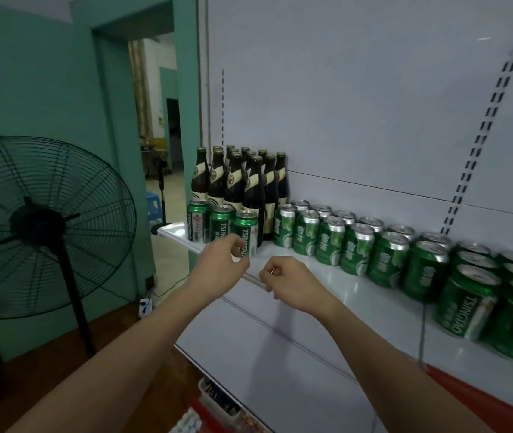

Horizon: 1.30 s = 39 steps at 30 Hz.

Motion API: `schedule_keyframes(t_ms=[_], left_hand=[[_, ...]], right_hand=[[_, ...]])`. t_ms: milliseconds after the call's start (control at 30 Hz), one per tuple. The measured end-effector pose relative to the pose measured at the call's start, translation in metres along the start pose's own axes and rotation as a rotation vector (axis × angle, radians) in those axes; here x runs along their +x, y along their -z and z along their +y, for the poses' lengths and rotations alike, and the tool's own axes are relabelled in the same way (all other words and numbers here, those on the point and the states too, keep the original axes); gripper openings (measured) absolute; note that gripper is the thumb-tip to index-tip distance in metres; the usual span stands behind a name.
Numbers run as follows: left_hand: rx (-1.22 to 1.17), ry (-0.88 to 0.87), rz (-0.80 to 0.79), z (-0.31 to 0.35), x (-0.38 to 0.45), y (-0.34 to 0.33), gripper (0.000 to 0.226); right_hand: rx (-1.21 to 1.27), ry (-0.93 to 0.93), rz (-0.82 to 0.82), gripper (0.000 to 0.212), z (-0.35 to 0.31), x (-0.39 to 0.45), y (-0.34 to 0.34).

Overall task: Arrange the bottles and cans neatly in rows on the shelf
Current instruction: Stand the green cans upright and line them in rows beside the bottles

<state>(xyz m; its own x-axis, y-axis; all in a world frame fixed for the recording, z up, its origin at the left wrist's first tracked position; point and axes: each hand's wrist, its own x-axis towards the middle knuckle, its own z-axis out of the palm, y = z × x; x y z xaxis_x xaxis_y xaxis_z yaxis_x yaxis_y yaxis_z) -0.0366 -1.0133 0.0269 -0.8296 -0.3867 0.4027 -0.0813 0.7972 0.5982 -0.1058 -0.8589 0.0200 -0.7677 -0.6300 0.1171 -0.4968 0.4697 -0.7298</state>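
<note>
So both hands are out in front of the white shelf (pixel 336 285), hovering at its front edge. The left hand (pixel 220 260) has its fingers (pixel 239 245) curled loosely, right in front of the nearest Tsingtao can (pixel 246 230). I honestly can't tell if it's touching that can or just overlapping it from this angle, but it doesn't look wrapped around it. The right hand (pixel 286 281) is curled into a loose fist, knuckles up, holding nothing I can see.

On the shelf: a tight cluster of dark bottles (pixel 242 179) stands upright at the far left end against the back panel. Three green cans sit in front of them in a short diagonal line. To the right, a long double row of green cans (pixel 355 242) runs along the shelf, all upright and packed side by side. The closest ones at the right edge are blurry.

Off to the left there's a big standing fan (pixel 42 223) on the floor and an open doorway (pixel 158 135) behind it. Something red (pixel 480 398) sits below the shelf at the bottom right.
</note>
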Motion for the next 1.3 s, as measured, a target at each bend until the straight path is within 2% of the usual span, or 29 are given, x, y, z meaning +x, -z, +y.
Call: schedule_keyframes(t_ms=[167, 267, 333, 400, 533, 767, 900, 1033, 1133, 1300], left_hand=[[0.025, -0.12, 0.016, -0.023, 0.069, 0.0, 0.037], [0.097, -0.193, -0.002, -0.035, 0.108, 0.001, 0.048], [0.157, -0.231, -0.073, -0.04, 0.129, -0.001, 0.059], [0.209, -0.251, -0.176, -0.045, 0.144, -0.005, 0.07], [0.361, -0.329, -0.317, -0.056, 0.161, -0.01, 0.075], [0.317, -0.414, -0.374, -0.063, 0.179, -0.008, 0.071], [0.152, -0.408, -0.376, -0.061, 0.18, 0.0, 0.074], [-0.261, -0.356, -0.342, -0.048, 0.171, 0.013, 0.061], [-0.514, -0.312, -0.406, -0.04, 0.165, 0.019, 0.048], [-0.666, -0.345, -0.585, -0.026, 0.144, 0.01, 0.048]], right_hand=[[0.171, -0.028, 0.117, 0.012, 0.017, 0.071, -0.012], [0.245, -0.068, 0.169, 0.039, 0.028, 0.104, -0.026], [0.266, -0.073, 0.16, 0.056, 0.035, 0.121, -0.039], [0.316, -0.097, 0.142, 0.063, 0.04, 0.131, -0.049], [0.393, -0.075, 0.13, 0.058, 0.041, 0.147, -0.062], [0.417, -0.081, 0.285, 0.047, 0.037, 0.152, -0.076], [0.494, -0.072, 0.311, 0.041, 0.025, 0.142, -0.069], [0.705, -0.035, 0.382, 0.043, 0.016, 0.123, -0.062], [0.85, -0.007, 0.411, 0.049, 0.008, 0.103, -0.056], [0.911, 0.011, 0.448, 0.053, -0.001, 0.061, -0.051]])
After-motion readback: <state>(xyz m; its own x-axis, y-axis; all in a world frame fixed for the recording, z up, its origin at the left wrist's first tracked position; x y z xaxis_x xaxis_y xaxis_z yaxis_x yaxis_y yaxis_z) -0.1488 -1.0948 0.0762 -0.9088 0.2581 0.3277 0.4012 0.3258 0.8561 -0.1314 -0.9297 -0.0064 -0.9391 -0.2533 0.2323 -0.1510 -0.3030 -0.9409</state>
